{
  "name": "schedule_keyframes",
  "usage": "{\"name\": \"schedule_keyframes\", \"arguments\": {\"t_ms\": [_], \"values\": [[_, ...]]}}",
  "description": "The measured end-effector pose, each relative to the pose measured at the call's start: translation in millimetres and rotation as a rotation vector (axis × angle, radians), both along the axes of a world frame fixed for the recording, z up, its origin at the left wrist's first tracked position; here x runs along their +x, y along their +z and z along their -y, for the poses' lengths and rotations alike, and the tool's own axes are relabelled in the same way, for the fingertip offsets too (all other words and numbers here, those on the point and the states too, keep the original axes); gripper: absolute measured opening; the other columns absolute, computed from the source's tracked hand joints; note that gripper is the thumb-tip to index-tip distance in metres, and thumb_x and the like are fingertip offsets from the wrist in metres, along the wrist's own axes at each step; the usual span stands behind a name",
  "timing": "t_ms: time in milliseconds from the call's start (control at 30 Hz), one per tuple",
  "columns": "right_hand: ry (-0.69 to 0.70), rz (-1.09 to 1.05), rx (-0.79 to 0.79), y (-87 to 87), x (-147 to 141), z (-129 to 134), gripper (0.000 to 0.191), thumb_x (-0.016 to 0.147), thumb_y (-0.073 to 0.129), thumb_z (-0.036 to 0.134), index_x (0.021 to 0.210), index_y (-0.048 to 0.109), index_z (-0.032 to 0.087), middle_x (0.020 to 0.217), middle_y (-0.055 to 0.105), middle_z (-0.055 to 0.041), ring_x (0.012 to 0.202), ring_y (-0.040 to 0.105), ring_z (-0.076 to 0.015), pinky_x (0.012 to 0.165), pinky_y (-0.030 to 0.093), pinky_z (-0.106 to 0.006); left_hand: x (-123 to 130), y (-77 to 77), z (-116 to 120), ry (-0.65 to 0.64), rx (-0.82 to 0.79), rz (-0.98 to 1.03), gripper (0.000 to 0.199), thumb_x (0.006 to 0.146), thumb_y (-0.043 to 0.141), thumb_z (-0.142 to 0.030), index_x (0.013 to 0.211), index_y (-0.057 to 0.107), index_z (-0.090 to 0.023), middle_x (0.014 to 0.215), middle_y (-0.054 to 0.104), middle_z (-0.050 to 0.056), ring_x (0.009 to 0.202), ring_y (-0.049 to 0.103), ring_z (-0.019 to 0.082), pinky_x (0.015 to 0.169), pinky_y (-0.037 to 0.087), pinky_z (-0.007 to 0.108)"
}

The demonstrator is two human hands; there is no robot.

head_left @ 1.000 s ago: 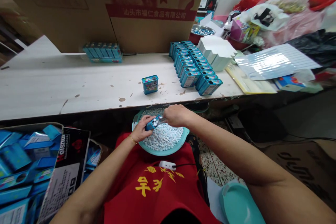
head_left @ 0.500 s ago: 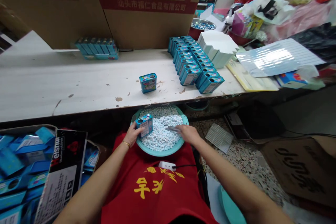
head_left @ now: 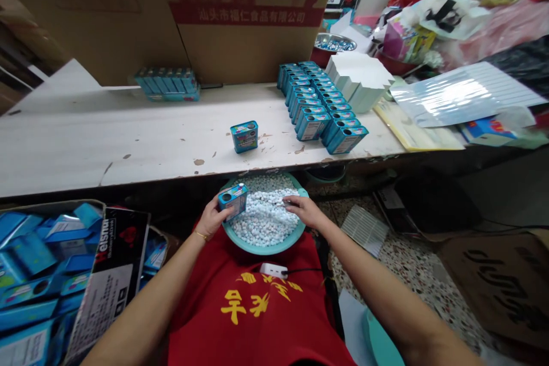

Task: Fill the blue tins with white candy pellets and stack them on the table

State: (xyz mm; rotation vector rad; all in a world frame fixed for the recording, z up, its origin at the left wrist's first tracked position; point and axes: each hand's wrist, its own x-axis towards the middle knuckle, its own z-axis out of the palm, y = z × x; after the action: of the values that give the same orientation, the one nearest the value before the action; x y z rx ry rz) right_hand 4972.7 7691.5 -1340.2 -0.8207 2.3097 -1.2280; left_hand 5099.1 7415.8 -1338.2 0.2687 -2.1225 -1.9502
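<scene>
My left hand (head_left: 213, 218) is closed around a small blue tin (head_left: 233, 201) with a round hole in its top, tilted over the left side of a turquoise basin (head_left: 262, 250). White and pale blue candy pellets (head_left: 261, 220) fill the basin. At its right side, the fingers of my right hand (head_left: 303, 210) are pinched on a small metal scoop, mostly hidden by the pellets and fingers. One blue tin (head_left: 245, 138) stands alone near the table's front edge. Two rows of upright blue tins (head_left: 315, 126) stand to its right.
A cardboard box of blue tins (head_left: 107, 274) stands at lower left. Tins in a pack (head_left: 168, 84) sit against a big carton (head_left: 249, 46). White card stack (head_left: 360, 74), plastic sheet (head_left: 463, 91) and bags lie to the right. A white power strip (head_left: 273, 270) rests on the red apron (head_left: 240, 337).
My right hand has shifted slightly, and the metal scoop that showed plainly is now mostly out of sight among the pellets. My left hand still holds the tin, moved slightly left.
</scene>
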Motion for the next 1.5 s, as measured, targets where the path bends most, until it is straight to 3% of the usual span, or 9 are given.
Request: {"name": "schedule_keyframes", "arguments": {"t_ms": [200, 400, 567, 800, 933, 1067, 1233, 1367, 1500], "values": [[0.174, -0.079, 0.096, 81.6, -2, 7, 0.035, 0.074, 0.054, 0.026, 0.107, 0.059, 0.014, 0.106, 0.060, -0.0054, 0.098, 0.054, -0.0175, 0.088, 0.040, -0.028, -13, 3.4, -11, -0.126, -0.274, -0.047, 0.052, 0.068, 0.060, -0.026, 0.117, 0.047, -0.012, 0.115, 0.053, 0.010, 0.106, 0.049, 0.022, 0.098, 0.033, 0.037], [0.327, -0.399, 0.526, 136.5, 7, 33, 0.029, 0.077, 0.047, 0.034, 0.098, 0.064, 0.026, 0.096, 0.063, -0.0042, 0.095, 0.056, -0.0248, 0.077, 0.043, -0.035, -21, 9.5, -26, -0.179, -0.419, -0.043, 0.052, 0.067, 0.053, -0.021, 0.118, 0.047, -0.012, 0.115, 0.052, 0.009, 0.107, 0.047, 0.019, 0.097, 0.033, 0.033], [0.367, -0.550, 0.782, 166.0, 22, 58, 0.031, 0.076, 0.041, 0.034, 0.089, 0.065, 0.020, 0.090, 0.063, -0.0115, 0.087, 0.058, -0.0300, 0.069, 0.046, -0.041, -20, 12.0, -28, -0.215, -0.501, -0.096, 0.052, 0.066, 0.052, -0.016, 0.118, 0.048, -0.011, 0.115, 0.051, 0.009, 0.107, 0.046, 0.019, 0.097, 0.032, 0.032], [0.355, -0.608, 0.830, 180.5, 28, 68, 0.028, 0.075, 0.044, 0.027, 0.091, 0.065, 0.017, 0.085, 0.062, -0.0140, 0.083, 0.058, -0.0285, 0.067, 0.045, -0.039, -21, 6.1, -28, -0.191, -0.437, -0.116, 0.052, 0.065, 0.054, -0.015, 0.117, 0.049, -0.014, 0.115, 0.051, 0.008, 0.107, 0.047, 0.020, 0.098, 0.032, 0.034], [0.282, -0.524, 0.718, 156.9, 12, 17, 0.028, 0.078, 0.043, 0.031, 0.099, 0.063, 0.027, 0.091, 0.063, -0.0085, 0.087, 0.057, -0.0275, 0.071, 0.043, -0.037, -15, 2.3, -18, -0.139, -0.292, -0.052, 0.051, 0.066, 0.059, -0.022, 0.115, 0.050, -0.015, 0.114, 0.054, 0.008, 0.106, 0.049, 0.022, 0.098, 0.032, 0.038], [0.137, -0.388, 0.757, 78.8, 5, -27, 0.031, 0.079, 0.044, 0.031, 0.106, 0.058, 0.032, 0.098, 0.062, -0.0050, 0.091, 0.057, -0.0257, 0.072, 0.042, -0.035, -7, -12.0, -7, -0.074, -0.071, 0.053, 0.058, 0.065, 0.065, -0.029, 0.117, 0.047, -0.013, 0.112, 0.055, 0.010, 0.103, 0.051, 0.023, 0.098, 0.033, 0.040], [0.015, -0.301, 0.576, -17.1, 25, 7, 0.034, 0.081, 0.041, 0.027, 0.113, 0.054, 0.027, 0.109, 0.058, -0.0039, 0.100, 0.053, -0.0226, 0.081, 0.042, -0.034, -12, -34.1, -25, -0.003, 0.174, 0.139, 0.047, 0.067, 0.064, -0.032, 0.108, 0.049, -0.014, 0.108, 0.056, 0.008, 0.099, 0.054, 0.022, 0.094, 0.039, 0.041], [-0.082, -0.171, 0.432, -42.4, 28, 39, 0.035, 0.080, 0.045, 0.030, 0.114, 0.053, 0.029, 0.115, 0.055, -0.0004, 0.105, 0.050, -0.0232, 0.087, 0.040, -0.035, -20, -33.9, -46, -0.018, 0.336, 0.146, 0.043, 0.066, 0.066, -0.029, 0.103, 0.049, -0.015, 0.101, 0.059, 0.006, 0.091, 0.057, 0.020, 0.089, 0.043, 0.040], [-0.075, -0.077, 0.324, -41.7, 16, 30, 0.037, 0.076, 0.051, 0.031, 0.112, 0.055, 0.026, 0.109, 0.058, -0.0005, 0.101, 0.052, -0.0196, 0.086, 0.041, -0.030, -10, -22.1, -36, -0.007, 0.269, 0.078, 0.047, 0.066, 0.066, -0.028, 0.109, 0.049, -0.015, 0.109, 0.057, 0.007, 0.100, 0.054, 0.021, 0.092, 0.041, 0.038]]}}
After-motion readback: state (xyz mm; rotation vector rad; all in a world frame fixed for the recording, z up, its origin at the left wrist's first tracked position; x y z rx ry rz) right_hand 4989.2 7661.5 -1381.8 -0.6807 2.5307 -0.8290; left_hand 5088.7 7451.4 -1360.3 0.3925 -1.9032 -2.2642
